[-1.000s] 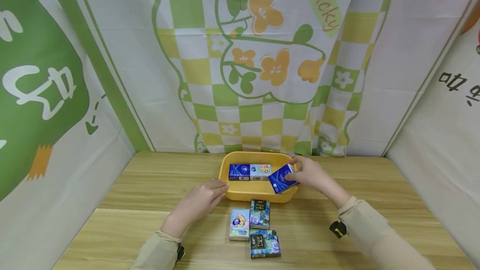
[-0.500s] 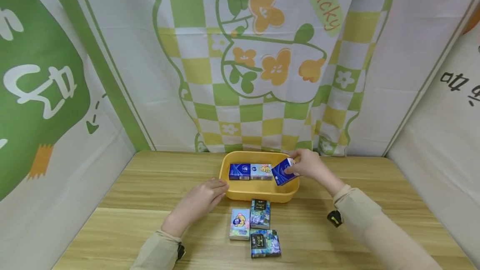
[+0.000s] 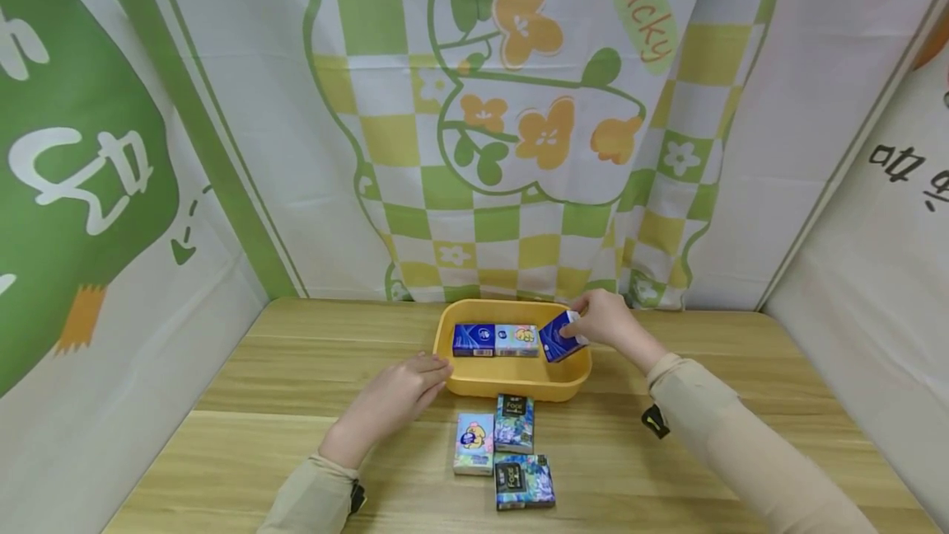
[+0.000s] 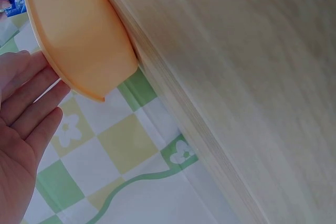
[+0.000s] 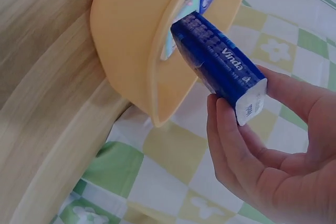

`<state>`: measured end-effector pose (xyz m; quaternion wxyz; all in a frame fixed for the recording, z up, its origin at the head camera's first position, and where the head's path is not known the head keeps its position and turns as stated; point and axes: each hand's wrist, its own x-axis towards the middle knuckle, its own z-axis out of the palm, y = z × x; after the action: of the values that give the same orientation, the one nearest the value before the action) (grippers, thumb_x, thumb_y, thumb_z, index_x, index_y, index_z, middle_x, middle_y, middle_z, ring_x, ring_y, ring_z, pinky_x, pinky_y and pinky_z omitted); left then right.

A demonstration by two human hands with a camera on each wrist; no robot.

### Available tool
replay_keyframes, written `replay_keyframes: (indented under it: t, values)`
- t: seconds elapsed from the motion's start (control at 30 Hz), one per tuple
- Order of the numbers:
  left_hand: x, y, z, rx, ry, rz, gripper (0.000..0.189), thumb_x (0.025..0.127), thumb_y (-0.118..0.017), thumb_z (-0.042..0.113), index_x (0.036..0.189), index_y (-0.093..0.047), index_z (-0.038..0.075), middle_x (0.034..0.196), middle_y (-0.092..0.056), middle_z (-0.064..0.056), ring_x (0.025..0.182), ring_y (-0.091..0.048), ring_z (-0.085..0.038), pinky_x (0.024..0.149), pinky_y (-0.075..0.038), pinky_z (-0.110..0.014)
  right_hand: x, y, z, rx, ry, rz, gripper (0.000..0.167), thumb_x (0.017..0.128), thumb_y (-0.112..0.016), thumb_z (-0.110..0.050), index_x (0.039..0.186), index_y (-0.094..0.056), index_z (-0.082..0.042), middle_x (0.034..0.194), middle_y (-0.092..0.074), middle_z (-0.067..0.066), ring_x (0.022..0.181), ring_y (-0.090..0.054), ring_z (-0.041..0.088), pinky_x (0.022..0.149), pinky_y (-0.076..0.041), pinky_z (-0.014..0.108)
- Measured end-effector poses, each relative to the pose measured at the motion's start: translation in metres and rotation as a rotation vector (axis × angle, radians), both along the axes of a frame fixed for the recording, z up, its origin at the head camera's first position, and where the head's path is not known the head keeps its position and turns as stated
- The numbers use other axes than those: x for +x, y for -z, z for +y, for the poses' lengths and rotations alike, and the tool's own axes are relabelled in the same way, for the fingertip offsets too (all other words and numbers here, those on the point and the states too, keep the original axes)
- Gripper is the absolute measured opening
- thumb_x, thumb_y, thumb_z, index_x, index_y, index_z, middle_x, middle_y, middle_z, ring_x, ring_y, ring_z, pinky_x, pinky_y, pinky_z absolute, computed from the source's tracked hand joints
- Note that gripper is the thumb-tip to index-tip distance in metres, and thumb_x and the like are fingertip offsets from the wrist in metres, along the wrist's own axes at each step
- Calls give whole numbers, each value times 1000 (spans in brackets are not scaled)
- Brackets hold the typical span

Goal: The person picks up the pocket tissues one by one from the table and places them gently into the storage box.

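A dark blue Vinda tissue pack [image 3: 559, 338] is pinched between the thumb and fingers of my right hand [image 3: 610, 321], tilted over the right end of the yellow basin [image 3: 511, 390]. In the right wrist view the blue pack [image 5: 220, 64] shows its printed side and white end. My left hand [image 3: 404, 390] touches the basin's left rim; the left wrist view shows straight fingers [image 4: 39, 103] against it. Inside the basin a blue tissue pack [image 3: 473, 339] and a light cartoon tissue pack [image 3: 516, 339] lie side by side.
In front of the basin on the wooden table [image 3: 296, 402] lie a cartoon tissue pack [image 3: 474, 443] and two dark floral tissue packs, one upper [image 3: 515, 423] and one lower [image 3: 525, 482]. A checkered curtain [image 3: 511, 221] hangs right behind the basin.
My right hand has shifted the blue tissue pack slightly up and to the right, and turned it steeper over the basin's right end. The left hand has stayed put.
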<state>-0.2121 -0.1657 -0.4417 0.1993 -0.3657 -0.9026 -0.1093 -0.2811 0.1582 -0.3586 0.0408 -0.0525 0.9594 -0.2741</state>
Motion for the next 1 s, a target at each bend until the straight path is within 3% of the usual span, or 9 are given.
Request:
replay_keyframes:
  t: [0.17,0.43,1.0]
  values:
    - [1,-1,0,-3,-6,4,27,89,-65,15,114,-68,6,117,-68,-10,109,-65,-27,95,-55,-37,-6,1,-3,29,13,9,47,75,-79,-24,109,-65,6,104,-67,21,91,-64,31,73,-60,37]
    - [2,-2,1,1,-8,-5,27,89,-65,14,115,-68,6,117,-68,-10,109,-64,-27,95,-54,-38,-17,5,-4,32,37,-23,44,74,-80,-22,107,-68,5,101,-70,19,85,-67,27,68,-60,34]
    - [1,0,0,5,-4,-1,27,89,-65,14,115,-67,6,117,-67,-10,109,-65,-26,95,-55,-36,-29,15,-6,56,82,-45,42,72,-81,-23,103,-69,3,106,-68,20,93,-63,32,72,-58,36]
